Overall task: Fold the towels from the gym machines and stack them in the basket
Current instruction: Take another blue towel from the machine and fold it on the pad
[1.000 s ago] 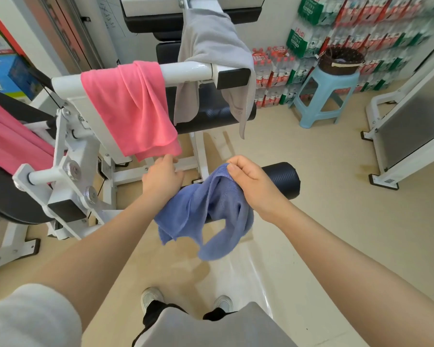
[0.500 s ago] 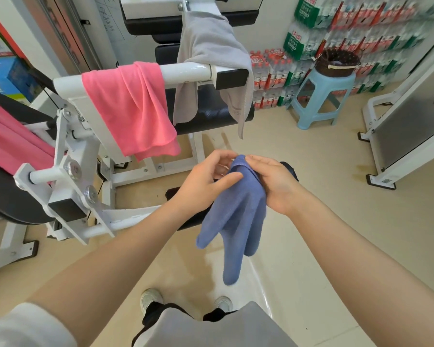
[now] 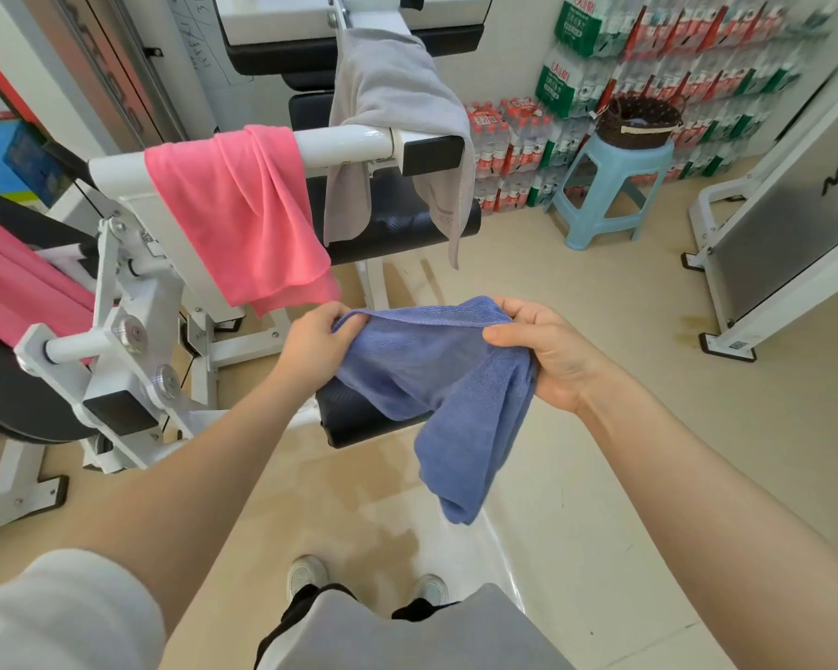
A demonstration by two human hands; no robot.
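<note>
The left hand (image 3: 316, 341) pinches one end of the blue towel (image 3: 443, 379) between thumb and curled fingers; the right hand (image 3: 550, 353) grips the other end, fingers folded round a bunched part of the cloth; neither hand is spread. The towel's top edge runs nearly level from left hand to right hand, so its long axis lies across the body; below the right hand the rest hangs down in a loose tail toward the floor, in front of a black padded roller (image 3: 359, 420). I judge the fold is only beginning, since the cloth is still crumpled and uneven on the right side.

The basket (image 3: 639, 123) stands on a pale blue stool (image 3: 610, 186) well ahead and to the right, against the stacked bottle packs; the right hand is the nearer one to it, yet both are well apart from it, so the folded towel would have to be carried forward and rightward.

Counting: one blue towel in the hands; one grey towel (image 3: 393, 104) draped over the white machine's bar (image 3: 344, 145); one pink towel (image 3: 243, 215) hanging beside it on the same bar; more pink cloth (image 3: 15, 282) at the left edge, perhaps a second pink towel, though I cannot tell; one basket; one stool. What the basket holds cannot be made out.
</note>
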